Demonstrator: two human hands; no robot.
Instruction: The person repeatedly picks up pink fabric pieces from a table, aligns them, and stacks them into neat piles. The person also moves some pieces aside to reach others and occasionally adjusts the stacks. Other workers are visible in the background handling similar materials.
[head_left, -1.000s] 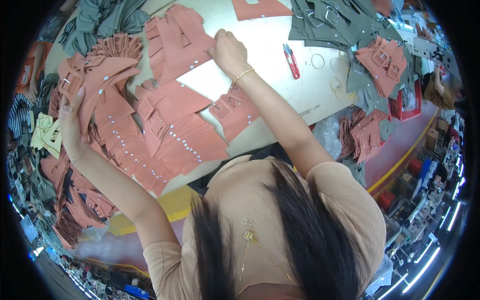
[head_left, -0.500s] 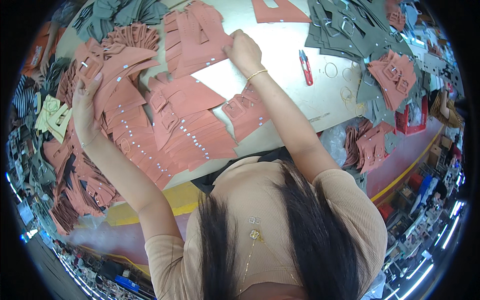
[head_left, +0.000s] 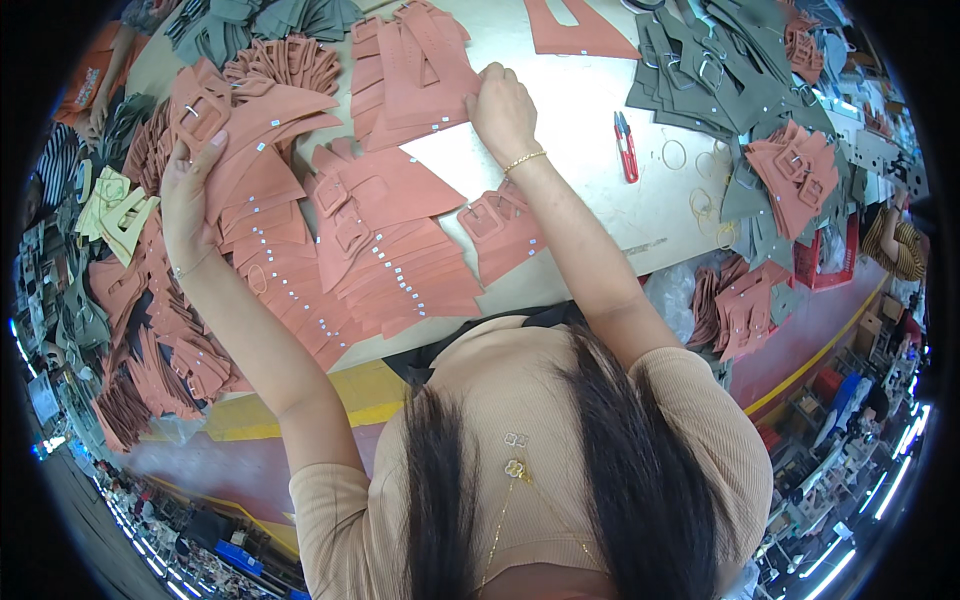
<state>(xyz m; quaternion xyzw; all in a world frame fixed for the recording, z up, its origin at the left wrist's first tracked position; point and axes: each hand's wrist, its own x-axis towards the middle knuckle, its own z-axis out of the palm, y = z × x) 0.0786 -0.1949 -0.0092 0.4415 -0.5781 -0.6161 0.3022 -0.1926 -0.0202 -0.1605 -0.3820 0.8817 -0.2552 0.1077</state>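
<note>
My left hand (head_left: 188,195) grips the edge of a coral buckle panel (head_left: 245,160), thumb on top below its fabric-covered buckle. Under this panel, more coral pieces (head_left: 275,240) lie fanned out, small white stickers along their edges. My right hand (head_left: 505,115) has its fingers bent and closed at the right edge of a coral panel with a strap (head_left: 430,90), on top of another overlapping stack; the fingertips are partly hidden. Between my arms lie a fanned stack of coral buckle pieces (head_left: 390,195) and a smaller coral pile with buckles (head_left: 505,225).
Red-handled thread snips (head_left: 626,150) and loose rubber bands (head_left: 674,155) lie on the pale table (head_left: 590,205) right of my right hand. Dark green buckle pieces (head_left: 690,75) are heaped at the far right. Yellow pieces (head_left: 120,215) sit at the left. Another person's arm (head_left: 885,235) shows at the far right.
The whole view has shifted slightly, so the table things appear a little further right. Both hands stay at the same coral panels.
</note>
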